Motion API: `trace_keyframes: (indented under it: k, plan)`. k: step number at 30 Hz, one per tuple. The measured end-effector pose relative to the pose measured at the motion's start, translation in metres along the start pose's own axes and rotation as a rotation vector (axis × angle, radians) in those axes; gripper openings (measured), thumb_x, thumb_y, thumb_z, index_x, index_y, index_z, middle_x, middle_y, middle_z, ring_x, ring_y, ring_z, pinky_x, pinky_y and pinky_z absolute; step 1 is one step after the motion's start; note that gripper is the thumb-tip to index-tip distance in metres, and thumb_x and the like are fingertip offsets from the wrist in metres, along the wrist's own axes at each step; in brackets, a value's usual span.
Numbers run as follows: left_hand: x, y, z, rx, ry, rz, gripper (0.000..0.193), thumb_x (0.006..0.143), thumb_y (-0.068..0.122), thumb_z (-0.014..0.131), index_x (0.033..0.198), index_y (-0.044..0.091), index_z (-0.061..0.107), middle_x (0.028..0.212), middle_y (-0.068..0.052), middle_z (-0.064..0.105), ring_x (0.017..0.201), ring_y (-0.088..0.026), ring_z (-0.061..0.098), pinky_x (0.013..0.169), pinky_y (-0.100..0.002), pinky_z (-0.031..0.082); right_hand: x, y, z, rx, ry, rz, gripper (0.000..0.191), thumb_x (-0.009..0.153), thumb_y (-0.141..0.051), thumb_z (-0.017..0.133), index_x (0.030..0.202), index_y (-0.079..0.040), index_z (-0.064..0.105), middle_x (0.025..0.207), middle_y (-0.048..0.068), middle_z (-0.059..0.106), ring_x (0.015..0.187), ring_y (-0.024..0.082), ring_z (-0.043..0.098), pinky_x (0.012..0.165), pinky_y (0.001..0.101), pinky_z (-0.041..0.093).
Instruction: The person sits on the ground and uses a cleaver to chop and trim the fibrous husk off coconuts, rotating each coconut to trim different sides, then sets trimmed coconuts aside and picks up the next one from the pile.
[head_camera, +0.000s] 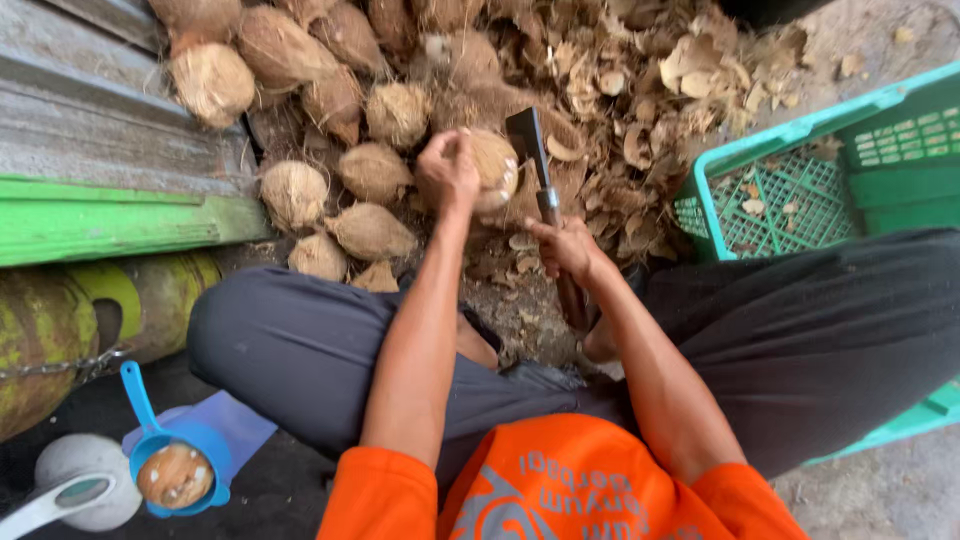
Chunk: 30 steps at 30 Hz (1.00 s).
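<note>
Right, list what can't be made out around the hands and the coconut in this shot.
- Head view: the coconut is partly covered by the left hand, so its near side stays hidden.
- The cleaver: its handle disappears under the right hand, and the cutting edge is too small to judge.
- The green crate is cut off by the right edge and hidden behind the knee.
- The blue scoop: what it holds is unclear.

My left hand (447, 172) stretched forward, fingers curled in grip; my right hand (566, 247) nearer body, fist closed, both forearms bare.
</note>
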<state>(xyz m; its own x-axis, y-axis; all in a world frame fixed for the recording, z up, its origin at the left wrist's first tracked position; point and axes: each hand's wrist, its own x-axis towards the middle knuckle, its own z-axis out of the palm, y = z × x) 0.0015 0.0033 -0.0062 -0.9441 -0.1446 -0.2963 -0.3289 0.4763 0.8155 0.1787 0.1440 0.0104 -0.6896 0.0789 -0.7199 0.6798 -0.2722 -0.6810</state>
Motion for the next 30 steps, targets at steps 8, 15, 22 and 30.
trace_keyframes:
  k: [8,15,22,30]
  plan:
    - [-0.007,-0.013,-0.025,-0.049,0.025,-0.273,0.053,0.092,0.066,0.046,0.113,0.023,0.068,0.108,-0.008,0.071,0.090,-0.027,0.069,0.075,-0.049,0.054,-0.023,-0.009,0.024,-0.238,0.147,-0.115,0.036,0.098,-0.041,0.066,0.083,-0.010,0.054,0.059,-0.001,0.052,0.046,0.012,0.049,0.043,0.0335,0.044]
    - [-0.019,-0.015,0.000,0.225,0.195,0.123,0.057,0.090,0.069,0.055,0.125,0.026,0.064,0.120,-0.006,0.069,0.108,-0.025,0.064,0.089,-0.044,0.047,-0.047,-0.037,0.020,-0.357,0.306,-0.324,0.035,0.098,-0.043,0.062,0.080,-0.014,0.059,0.062,-0.001,0.054,0.052,0.011,0.051,0.050,0.0360,0.046]
    - [-0.012,-0.015,-0.010,0.042,0.131,-0.055,0.060,0.089,0.067,0.053,0.128,0.022,0.062,0.116,-0.006,0.069,0.102,-0.024,0.066,0.082,-0.044,0.053,-0.021,-0.002,0.027,-0.454,0.188,-0.109,0.043,0.099,-0.045,0.063,0.082,-0.006,0.058,0.065,0.005,0.058,0.055,0.017,0.054,0.052,0.0387,0.047]
    - [-0.037,0.003,-0.014,-0.179,0.207,-0.001,0.088,0.064,0.063,0.085,0.123,0.010,0.046,0.120,-0.017,0.053,0.104,-0.029,0.060,0.084,-0.050,0.055,-0.021,-0.013,0.002,-0.530,0.245,-0.062,0.035,0.092,-0.031,0.072,0.114,-0.005,0.066,0.080,0.012,0.068,0.058,0.018,0.058,0.051,0.0376,0.050]
